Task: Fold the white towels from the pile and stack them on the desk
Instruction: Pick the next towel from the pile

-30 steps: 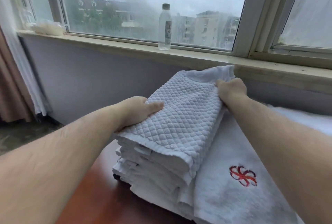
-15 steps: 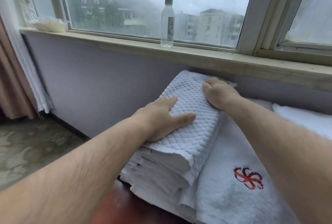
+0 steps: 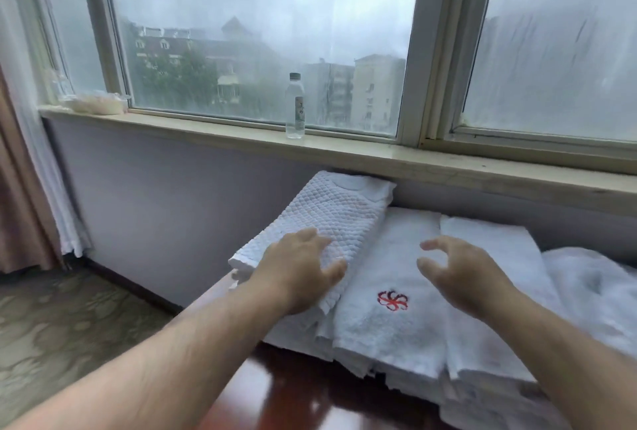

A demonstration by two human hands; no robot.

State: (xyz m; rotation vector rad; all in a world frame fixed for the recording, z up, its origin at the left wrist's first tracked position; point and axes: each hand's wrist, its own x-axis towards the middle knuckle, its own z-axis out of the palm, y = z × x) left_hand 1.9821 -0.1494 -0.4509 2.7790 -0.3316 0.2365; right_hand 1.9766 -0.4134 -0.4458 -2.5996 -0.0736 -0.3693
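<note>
1. The folded waffle-weave towel (image 3: 331,219) lies on top of the stack of folded white towels (image 3: 300,322) at the left end of the dark wooden bench (image 3: 293,395), just below the windowsill (image 3: 344,150).
2. The left hand (image 3: 303,267) rests flat on the near end of this towel, fingers extended.
3. The right hand (image 3: 462,274) hovers above the adjacent terry towel with a red embroidered emblem (image 3: 393,300), fingers loosely curled, holding nothing.
4. Further white towels (image 3: 493,257) lie to the right; the rightmost is rumpled.
5. A clear water bottle (image 3: 295,106) stands upright on the windowsill.
6. A curtain (image 3: 24,188) hangs at far left.
</note>
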